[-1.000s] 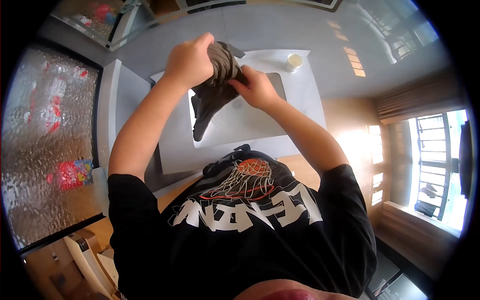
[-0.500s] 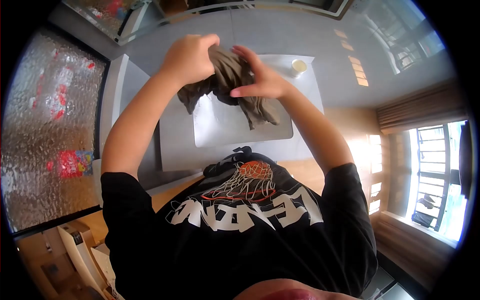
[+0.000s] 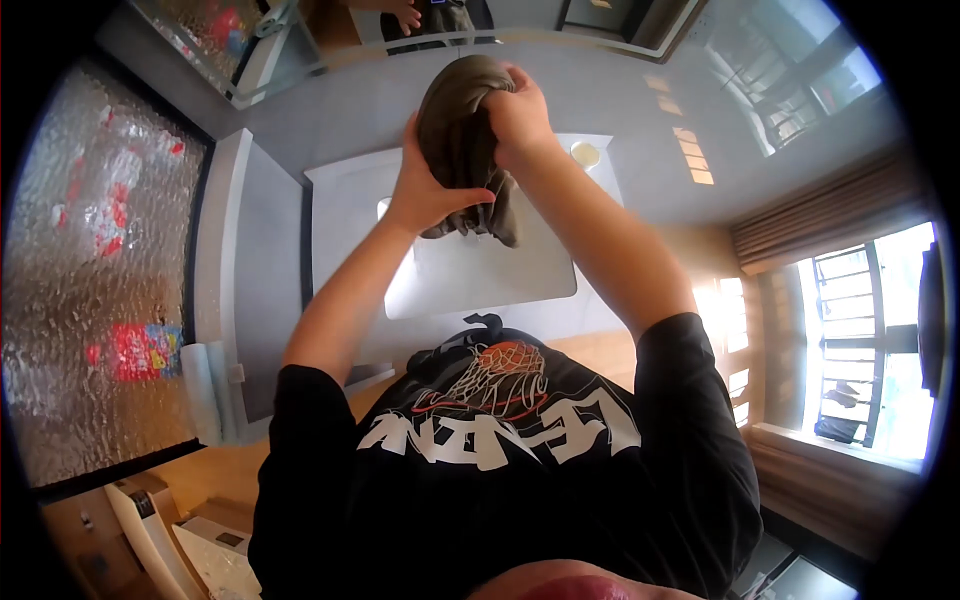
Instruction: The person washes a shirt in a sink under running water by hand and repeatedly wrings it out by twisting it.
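Observation:
A brown-olive cloth (image 3: pixel 462 110), bunched and folded, is held up over the white sink basin (image 3: pixel 500 280). Its upper end is gripped by my right hand (image 3: pixel 518 118), fingers curled round the fabric. My left hand (image 3: pixel 425 188) clasps the cloth lower down from the left, its thumb lying across the front and the other fingers partly hidden behind the fabric. The cloth's loose lower end hangs over the basin. What kind of cloth or garment it is, I cannot tell.
A pale round cup or jar (image 3: pixel 585 155) stands at the counter's far right corner. Behind the counter (image 3: pixel 345 215) is a grey wall, with a mirror (image 3: pixel 440 22) along it. Textured glass (image 3: pixel 100 250) is on the left and a bright window (image 3: pixel 850 340) on the right.
The cloth has been raised and turned more upright, its folds gathered. My right hand has moved up to its top, while my left hand has come down to its lower left side.

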